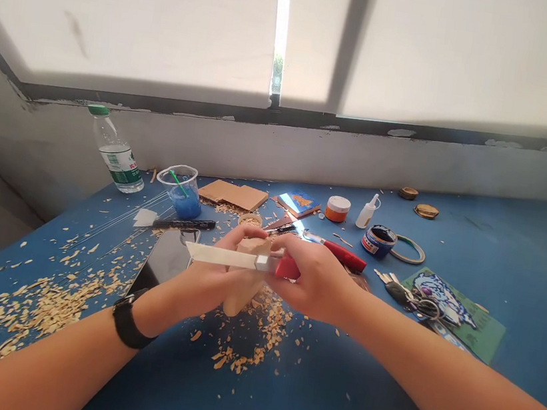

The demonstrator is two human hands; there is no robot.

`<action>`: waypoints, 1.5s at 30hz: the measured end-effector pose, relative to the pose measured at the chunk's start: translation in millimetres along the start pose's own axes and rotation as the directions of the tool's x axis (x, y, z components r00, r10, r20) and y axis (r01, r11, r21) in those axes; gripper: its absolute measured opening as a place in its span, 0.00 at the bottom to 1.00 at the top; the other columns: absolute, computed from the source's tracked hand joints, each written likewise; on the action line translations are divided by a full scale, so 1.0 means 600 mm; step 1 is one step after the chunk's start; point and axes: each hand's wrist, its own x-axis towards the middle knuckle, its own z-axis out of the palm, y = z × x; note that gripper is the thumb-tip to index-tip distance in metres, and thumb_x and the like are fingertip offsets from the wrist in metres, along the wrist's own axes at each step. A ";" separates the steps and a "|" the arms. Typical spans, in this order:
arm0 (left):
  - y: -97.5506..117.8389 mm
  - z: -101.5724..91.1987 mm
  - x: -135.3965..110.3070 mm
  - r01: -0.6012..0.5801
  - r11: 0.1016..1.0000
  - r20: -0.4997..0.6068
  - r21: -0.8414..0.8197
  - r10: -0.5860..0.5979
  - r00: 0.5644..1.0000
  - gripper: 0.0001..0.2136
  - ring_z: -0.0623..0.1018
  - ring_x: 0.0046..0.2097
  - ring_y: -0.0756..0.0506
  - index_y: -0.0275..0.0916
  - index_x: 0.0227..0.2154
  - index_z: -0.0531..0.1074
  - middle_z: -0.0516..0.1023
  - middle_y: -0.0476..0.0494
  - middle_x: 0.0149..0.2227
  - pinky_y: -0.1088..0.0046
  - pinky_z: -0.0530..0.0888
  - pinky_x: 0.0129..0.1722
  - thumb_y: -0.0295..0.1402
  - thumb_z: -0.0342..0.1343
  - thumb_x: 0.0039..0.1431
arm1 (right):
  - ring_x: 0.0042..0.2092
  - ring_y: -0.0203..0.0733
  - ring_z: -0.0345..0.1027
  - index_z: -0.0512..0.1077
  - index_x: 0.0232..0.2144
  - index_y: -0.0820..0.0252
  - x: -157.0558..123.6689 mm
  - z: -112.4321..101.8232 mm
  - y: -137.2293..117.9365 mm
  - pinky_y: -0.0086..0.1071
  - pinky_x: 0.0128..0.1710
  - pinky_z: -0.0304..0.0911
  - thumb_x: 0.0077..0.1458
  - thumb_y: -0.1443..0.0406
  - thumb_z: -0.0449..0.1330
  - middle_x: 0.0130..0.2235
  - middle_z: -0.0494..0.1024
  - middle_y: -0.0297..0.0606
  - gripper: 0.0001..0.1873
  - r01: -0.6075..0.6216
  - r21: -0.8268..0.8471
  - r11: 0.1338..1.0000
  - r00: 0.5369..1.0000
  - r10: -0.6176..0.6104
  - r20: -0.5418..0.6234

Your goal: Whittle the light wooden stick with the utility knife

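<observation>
My left hand (207,286), with a black watch on its wrist, is closed around a pale piece of carved wood (239,300). The lower end of the wood shows below the fingers; the rest is partly hidden. My right hand (317,278) grips the red handle of a carving knife (226,257). Its pale blade points left, in front of the wood and my left hand. Whether the blade touches the wood I cannot tell. Wood shavings (261,331) lie on the blue table (310,385) beneath both hands.
At the left are a phone (161,259), a black marker (185,224), a cup of blue liquid (186,201) and a water bottle (120,161). A red-handled tool (346,255), an ink jar (378,241), tape (409,250) and keys (397,290) lie at the right.
</observation>
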 end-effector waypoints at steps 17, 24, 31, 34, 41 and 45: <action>0.005 0.003 -0.013 0.192 0.937 0.089 -0.291 -0.174 0.981 0.32 0.77 0.56 0.34 0.49 0.64 0.67 0.77 0.39 0.58 0.62 0.76 0.50 0.39 0.69 0.57 | 0.34 0.39 0.67 0.71 0.44 0.56 -0.004 0.011 -0.013 0.32 0.32 0.54 0.64 0.64 0.56 0.39 0.79 0.35 0.07 -0.051 -0.090 0.995 0.993 0.060 0.104; 0.013 0.023 -0.006 0.130 0.969 0.032 -0.209 -0.126 0.992 0.35 0.80 0.49 0.39 0.48 0.64 0.63 0.80 0.43 0.47 0.64 0.75 0.46 0.33 0.71 0.55 | 0.35 0.45 0.69 0.71 0.46 0.60 -0.009 0.012 -0.017 0.35 0.30 0.50 0.64 0.56 0.56 0.40 0.80 0.42 0.15 -0.011 -0.228 0.974 0.994 0.035 0.100; 0.008 0.022 -0.004 0.120 0.990 -0.048 -0.079 -0.124 0.991 0.28 0.79 0.48 0.39 0.48 0.59 0.67 0.77 0.43 0.47 0.61 0.77 0.45 0.34 0.68 0.56 | 0.33 0.45 0.68 0.71 0.42 0.61 -0.003 0.016 -0.018 0.36 0.29 0.47 0.61 0.61 0.55 0.37 0.79 0.43 0.11 0.072 -0.356 0.932 0.992 -0.032 0.118; 0.019 0.023 -0.004 0.167 0.977 -0.012 -0.130 -0.170 0.985 0.28 0.78 0.41 0.42 0.47 0.59 0.64 0.76 0.47 0.40 0.66 0.75 0.37 0.33 0.66 0.57 | 0.31 0.43 0.66 0.71 0.39 0.60 -0.001 0.016 -0.022 0.36 0.27 0.45 0.60 0.52 0.59 0.35 0.78 0.42 0.17 0.111 -0.370 0.922 0.991 -0.073 0.116; 0.026 0.015 0.002 0.141 0.988 -0.021 0.060 -0.139 0.990 0.23 0.77 0.50 0.38 0.45 0.56 0.69 0.77 0.42 0.47 0.66 0.76 0.41 0.35 0.66 0.59 | 0.30 0.44 0.67 0.72 0.37 0.63 0.006 0.014 -0.014 0.36 0.26 0.46 0.59 0.30 0.46 0.33 0.78 0.43 0.42 0.180 -0.408 0.895 0.984 -0.160 0.082; 0.014 0.015 -0.002 0.160 0.987 -0.010 0.001 -0.160 0.987 0.28 0.78 0.51 0.38 0.51 0.62 0.65 0.77 0.43 0.51 0.65 0.78 0.42 0.39 0.66 0.61 | 0.31 0.45 0.70 0.74 0.40 0.65 0.010 0.014 -0.008 0.37 0.27 0.46 0.59 0.30 0.44 0.34 0.79 0.44 0.45 0.207 -0.443 0.872 0.978 -0.198 0.066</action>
